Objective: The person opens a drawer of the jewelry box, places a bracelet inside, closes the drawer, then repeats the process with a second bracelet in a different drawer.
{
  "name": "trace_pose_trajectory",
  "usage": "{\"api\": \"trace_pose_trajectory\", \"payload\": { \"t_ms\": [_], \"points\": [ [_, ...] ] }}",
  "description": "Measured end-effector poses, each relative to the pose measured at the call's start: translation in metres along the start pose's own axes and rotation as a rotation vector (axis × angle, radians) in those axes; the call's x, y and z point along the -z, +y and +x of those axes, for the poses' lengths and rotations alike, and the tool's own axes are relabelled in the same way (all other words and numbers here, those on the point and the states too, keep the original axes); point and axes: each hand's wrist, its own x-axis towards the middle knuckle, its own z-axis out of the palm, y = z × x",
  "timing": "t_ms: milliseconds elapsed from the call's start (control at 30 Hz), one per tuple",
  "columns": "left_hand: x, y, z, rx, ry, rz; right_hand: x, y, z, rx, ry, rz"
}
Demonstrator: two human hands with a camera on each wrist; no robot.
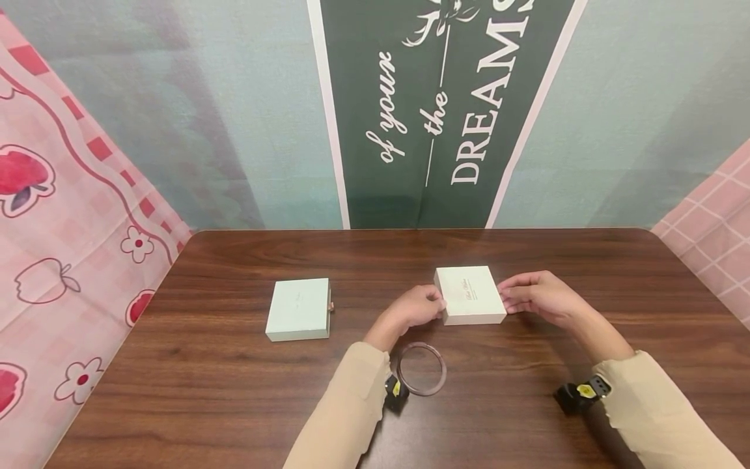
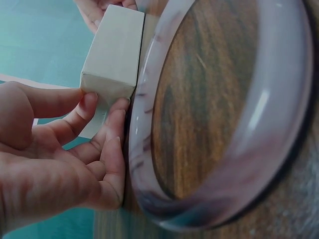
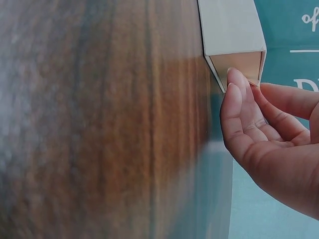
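Note:
A white lidded gift box (image 1: 471, 293) with small gold lettering rests on the table right of centre. At its left end, my left hand (image 1: 414, 306) holds the near corner with curled fingers; the left wrist view shows the thumb and fingertips (image 2: 88, 99) against that end. From the other side my right hand (image 1: 541, 298) pinches the right end, its fingertips (image 3: 233, 94) over the tan end face. What exactly lies between the right thumb and finger is hidden. Close to my left wrist, a translucent purplish bangle (image 1: 400, 365) lies flat on the wood.
A pale green box (image 1: 299, 307) with a small ribbon tab on its right side sits on the left of the brown wooden table (image 1: 193, 391). Behind the table hangs a cloth (image 1: 269, 130) with printed lettering. Pink patterned cloth (image 1: 64, 260) borders the left side.

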Motion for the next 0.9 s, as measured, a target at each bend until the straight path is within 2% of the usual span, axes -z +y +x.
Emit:
{"api": "trace_pose_trajectory", "payload": {
  "t_ms": [433, 667, 900],
  "points": [
    [0.0, -0.001, 0.0, -0.006, -0.004, -0.006, 0.003, 0.0, -0.003, 0.05, -0.027, 0.041],
    [-0.001, -0.002, 0.0, -0.013, 0.001, -0.001, 0.007, -0.006, -0.008, 0.08, -0.016, 0.016],
    [0.0, -0.002, 0.0, -0.023, -0.001, 0.001, 0.007, -0.014, -0.011, 0.11, -0.029, 0.04]
  ]
}}
